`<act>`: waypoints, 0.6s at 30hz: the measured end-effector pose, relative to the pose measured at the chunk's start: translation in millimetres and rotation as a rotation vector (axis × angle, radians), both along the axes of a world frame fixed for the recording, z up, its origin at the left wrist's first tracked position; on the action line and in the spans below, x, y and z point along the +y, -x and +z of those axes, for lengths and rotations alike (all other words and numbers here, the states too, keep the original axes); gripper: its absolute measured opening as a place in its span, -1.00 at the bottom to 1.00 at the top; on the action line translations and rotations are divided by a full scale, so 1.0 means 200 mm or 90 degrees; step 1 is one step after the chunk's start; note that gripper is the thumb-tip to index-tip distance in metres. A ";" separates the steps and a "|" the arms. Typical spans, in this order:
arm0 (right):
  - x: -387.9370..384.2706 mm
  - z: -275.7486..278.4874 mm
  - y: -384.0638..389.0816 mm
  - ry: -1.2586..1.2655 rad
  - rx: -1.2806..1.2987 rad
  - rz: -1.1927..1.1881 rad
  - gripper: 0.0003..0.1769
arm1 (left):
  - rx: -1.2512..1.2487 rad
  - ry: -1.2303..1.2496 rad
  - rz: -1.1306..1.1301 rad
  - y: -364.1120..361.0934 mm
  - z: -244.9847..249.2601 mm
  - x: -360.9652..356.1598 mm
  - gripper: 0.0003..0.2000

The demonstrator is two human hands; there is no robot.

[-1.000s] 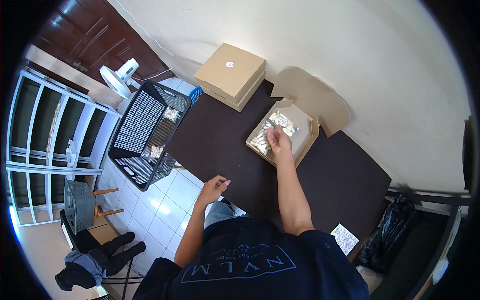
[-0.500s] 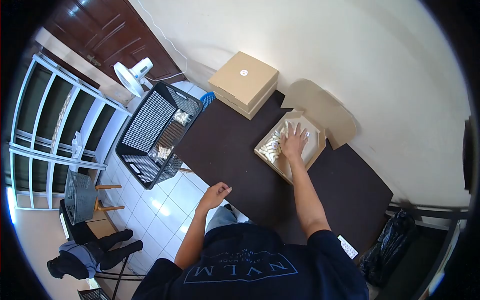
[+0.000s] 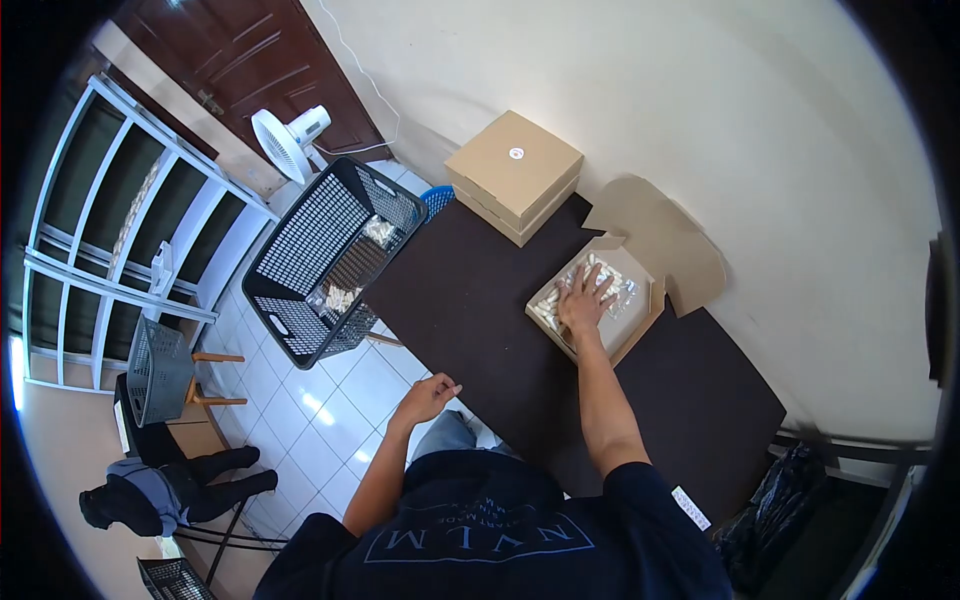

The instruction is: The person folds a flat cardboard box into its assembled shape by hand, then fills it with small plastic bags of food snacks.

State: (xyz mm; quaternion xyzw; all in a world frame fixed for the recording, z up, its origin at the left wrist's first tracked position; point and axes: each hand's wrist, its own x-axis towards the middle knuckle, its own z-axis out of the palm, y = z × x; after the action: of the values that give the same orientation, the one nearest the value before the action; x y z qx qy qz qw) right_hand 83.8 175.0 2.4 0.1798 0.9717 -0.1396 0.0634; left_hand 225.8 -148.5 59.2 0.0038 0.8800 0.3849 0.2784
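My right hand [image 3: 586, 302] lies with fingers spread on a clear plastic bag of small pale pieces [image 3: 622, 290] inside an open cardboard box [image 3: 640, 328]. The box's lid [image 3: 665, 240] stands raised against the wall side. More of the pale pieces show to the left of the hand; the palm hides some. My left hand [image 3: 425, 399] hovers by the near left edge of the dark table [image 3: 455, 290], its fingers loosely curled and a little apart, with nothing visible in them.
Closed cardboard boxes [image 3: 515, 165] are stacked at the table's back. Left of the table stands a black crate [image 3: 310, 230] with bags of pale pieces, near a white fan [image 3: 285, 140]. A person [image 3: 160, 495] is at the lower left. A black plastic bag [image 3: 790, 490] sits at the right.
My right hand has pressed down over the bag, which now lies flatter and more spread toward the right of the box. My left hand has hardly moved. The view has shifted slightly.
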 end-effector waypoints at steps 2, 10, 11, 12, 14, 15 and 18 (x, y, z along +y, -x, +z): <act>0.00 0.05 0.04 0.023 -0.033 0.002 -0.31 | -0.003 0.001 0.003 0.02 0.01 0.00 -0.64; 0.11 0.04 0.07 -0.004 0.101 -0.065 -0.42 | -0.016 0.029 -0.006 0.04 0.03 -0.06 -0.61; 0.12 0.00 0.08 -0.008 0.131 -0.080 -0.46 | -0.022 0.034 -0.010 0.04 0.04 -0.08 -0.61; 0.13 -0.02 0.09 -0.004 0.130 -0.074 -0.46 | -0.027 0.040 -0.017 0.04 0.04 -0.09 -0.61; 0.15 -0.05 0.11 -0.027 0.129 -0.044 -0.49 | -0.019 0.039 -0.013 0.03 0.02 -0.14 -0.61; 0.14 -0.05 0.10 -0.026 0.124 -0.044 -0.49 | -0.011 0.034 -0.014 0.02 0.02 -0.15 -0.61; 0.10 -0.05 0.12 -0.001 0.065 -0.068 -0.46 | -0.042 0.055 0.014 0.00 0.03 -0.18 -0.61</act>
State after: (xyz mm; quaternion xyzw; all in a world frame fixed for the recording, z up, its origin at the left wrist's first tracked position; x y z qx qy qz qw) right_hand 59.1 195.8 -7.6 0.2242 0.9628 -0.1509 0.0061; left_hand 225.7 -184.8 64.6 -0.0308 0.8861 0.3498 0.3027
